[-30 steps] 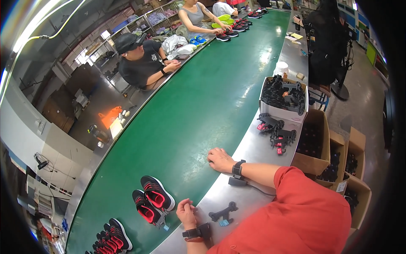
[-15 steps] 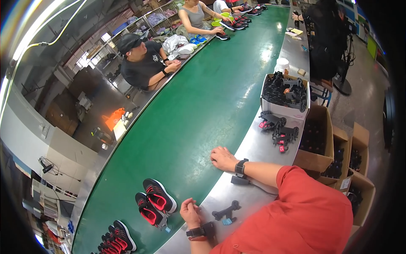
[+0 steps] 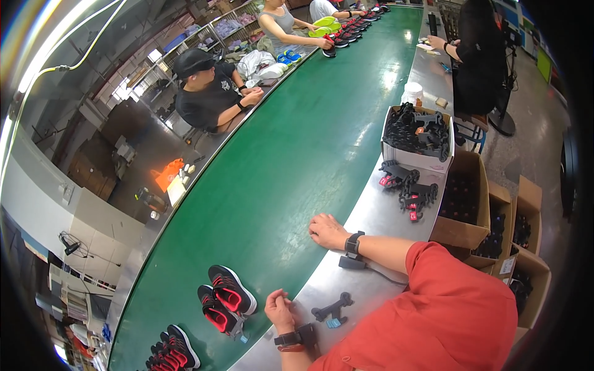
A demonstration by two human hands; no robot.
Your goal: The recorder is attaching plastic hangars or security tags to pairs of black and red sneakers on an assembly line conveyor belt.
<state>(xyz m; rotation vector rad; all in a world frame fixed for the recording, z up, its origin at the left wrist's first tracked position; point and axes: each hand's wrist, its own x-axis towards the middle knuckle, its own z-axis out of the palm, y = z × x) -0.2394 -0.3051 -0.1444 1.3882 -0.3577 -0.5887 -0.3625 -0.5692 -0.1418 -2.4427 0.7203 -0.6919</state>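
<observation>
My left hand [image 3: 279,311] rests at the edge of the green conveyor belt, its fingers loosely curled and holding nothing. Farther along the same edge lies my right hand [image 3: 327,232], palm down with relaxed fingers and nothing in it. Both wrists wear dark bands. A pair of black sneakers with red linings [image 3: 230,300] stands on the belt left of my left hand; a light-blue tag shows at its near end. On the metal ledge, right of that hand, sits a black plastic shoe hanger [image 3: 332,309] with a blue label.
More black-and-red sneakers [image 3: 179,346] stand at the lower left. Black hangers with red labels [image 3: 417,199] lie beside a white box of hangers [image 3: 416,159]. Open cartons [image 3: 463,226] stand below the ledge. Co-workers sit across the belt; another person stands at far right.
My hands stay in place. Across the belt, the nearest co-worker's head has tipped down, and the one in grey has shifted a shoe. The person at far right now has a forearm over the ledge.
</observation>
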